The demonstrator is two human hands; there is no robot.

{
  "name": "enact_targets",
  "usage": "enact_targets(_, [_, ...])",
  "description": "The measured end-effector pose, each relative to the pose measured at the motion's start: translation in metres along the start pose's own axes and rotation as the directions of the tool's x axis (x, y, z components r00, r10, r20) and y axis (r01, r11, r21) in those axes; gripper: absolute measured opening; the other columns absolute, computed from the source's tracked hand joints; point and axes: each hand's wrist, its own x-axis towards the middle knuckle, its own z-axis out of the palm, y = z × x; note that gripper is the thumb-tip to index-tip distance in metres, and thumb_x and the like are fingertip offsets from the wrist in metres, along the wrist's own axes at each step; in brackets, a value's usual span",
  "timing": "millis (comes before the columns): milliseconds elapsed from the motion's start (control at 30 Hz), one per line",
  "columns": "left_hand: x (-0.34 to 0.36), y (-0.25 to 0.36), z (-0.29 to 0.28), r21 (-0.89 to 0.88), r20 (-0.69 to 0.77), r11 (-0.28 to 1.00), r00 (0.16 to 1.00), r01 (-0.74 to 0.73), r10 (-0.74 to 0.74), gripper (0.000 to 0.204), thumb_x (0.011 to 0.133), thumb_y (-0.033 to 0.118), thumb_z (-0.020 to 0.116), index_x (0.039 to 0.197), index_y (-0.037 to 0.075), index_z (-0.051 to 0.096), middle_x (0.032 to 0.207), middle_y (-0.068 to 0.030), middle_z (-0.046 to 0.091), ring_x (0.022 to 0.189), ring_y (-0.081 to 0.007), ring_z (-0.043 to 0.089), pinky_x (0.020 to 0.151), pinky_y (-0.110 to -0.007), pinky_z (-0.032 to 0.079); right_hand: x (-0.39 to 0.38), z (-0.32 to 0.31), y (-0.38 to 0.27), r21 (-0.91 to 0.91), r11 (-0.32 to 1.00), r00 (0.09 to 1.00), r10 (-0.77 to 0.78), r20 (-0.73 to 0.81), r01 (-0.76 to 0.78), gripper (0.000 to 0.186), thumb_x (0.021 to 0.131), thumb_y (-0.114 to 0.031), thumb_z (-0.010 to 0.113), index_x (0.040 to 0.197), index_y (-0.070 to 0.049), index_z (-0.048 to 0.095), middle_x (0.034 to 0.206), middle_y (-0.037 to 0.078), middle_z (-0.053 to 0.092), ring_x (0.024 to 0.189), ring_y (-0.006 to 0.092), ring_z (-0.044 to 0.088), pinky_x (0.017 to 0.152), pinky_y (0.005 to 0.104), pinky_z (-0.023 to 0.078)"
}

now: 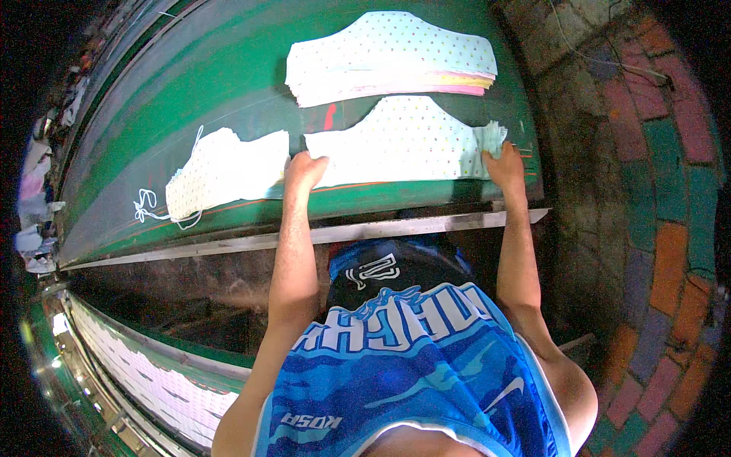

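Note:
My left hand [307, 169] is closed on the left end of a white dotted fabric piece [398, 142] with an arched top edge, lying on a long green table [175, 84]. At this piece's right end, my right hand [504, 163] grips a bunched pale mint strip [491, 135]. Just left of my left hand lies another pale fabric piece [228, 167], with white cords [145, 204] looped at its left side. Above both hands sits a stack of similar dotted pieces [388, 53], with pink and yellow layers showing along its lower edge.
A metal rail [403, 227] runs along the table's near edge. Below left is another long table with white printed cloth [152, 365]. Piled fabrics [34, 206] show at the far left. On the right are a floor of coloured bricks [662, 259] and a loose cable [609, 65].

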Motion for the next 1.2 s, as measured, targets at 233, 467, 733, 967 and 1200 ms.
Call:
enact_targets(233, [-0.029, 0.041, -0.022, -0.291, -0.015, 0.956, 1.000, -0.022, 0.019, 0.067, 0.088, 0.033, 0.080, 0.141, -0.002, 0.058, 0.143, -0.0313, 0.061, 0.135, -0.0449, 0.059, 0.112, -0.047, 0.049, -0.019, -0.037, -0.060, 0.215, 0.977, 1.000, -0.003, -0.005, 0.004, 0.066, 0.093, -0.019, 0.078, 0.146, 0.000, 0.044, 0.128, 0.037, 0.067, 0.119, 0.0511, 0.067, 0.100, 0.0529, 0.055])
enact_targets(467, [-0.065, 0.048, -0.081, -0.637, -0.335, 0.628, 0.894, -0.447, 0.296, 0.047, 0.096, 0.008, 0.075, 0.141, 0.003, 0.062, 0.147, -0.0133, 0.062, 0.135, -0.0256, 0.058, 0.115, -0.039, 0.046, -0.018, -0.114, -0.080, 0.595, 0.792, 0.979, -0.200, 0.044, 0.135, 0.052, 0.099, -0.012, 0.072, 0.149, -0.009, 0.057, 0.130, 0.012, 0.071, 0.127, 0.0203, 0.062, 0.109, 0.0352, 0.048])
enact_targets(733, [-0.012, 0.054, -0.188, -0.753, -0.100, 0.550, 0.889, -0.361, 0.448, 0.039, 0.100, 0.009, 0.073, 0.137, 0.004, 0.067, 0.138, -0.0077, 0.067, 0.126, -0.0170, 0.062, 0.111, -0.034, 0.047, 0.049, -0.206, -0.095, 0.690, 0.710, 0.919, -0.353, 0.176, 0.140, 0.031, 0.098, -0.015, 0.073, 0.127, -0.007, 0.075, 0.115, 0.005, 0.075, 0.098, 0.0133, 0.070, 0.088, 0.0288, 0.055])
enact_targets(967, [0.106, 0.120, -0.219, -0.688, -0.338, 0.508, 0.848, -0.519, 0.409, 0.037, 0.101, 0.012, 0.074, 0.137, 0.010, 0.067, 0.140, -0.0084, 0.066, 0.130, -0.0191, 0.059, 0.115, -0.036, 0.043, 0.173, -0.204, -0.126, 0.644, 0.652, 0.886, -0.457, -0.086, 0.399, 0.038, 0.102, -0.028, 0.074, 0.137, -0.014, 0.072, 0.125, 0.005, 0.073, 0.113, 0.0162, 0.064, 0.101, 0.0314, 0.051])
enact_targets(1200, [0.188, 0.073, -0.131, -0.801, 0.003, 0.582, 0.972, -0.137, 0.233, 0.038, 0.105, 0.013, 0.070, 0.142, 0.008, 0.065, 0.147, -0.0113, 0.062, 0.133, -0.0213, 0.058, 0.113, -0.038, 0.046, 0.236, -0.057, -0.058, 0.630, 0.725, 0.902, -0.423, 0.091, 0.277, 0.040, 0.102, -0.018, 0.073, 0.142, -0.016, 0.069, 0.141, 0.007, 0.066, 0.128, 0.0196, 0.060, 0.112, 0.0354, 0.046])
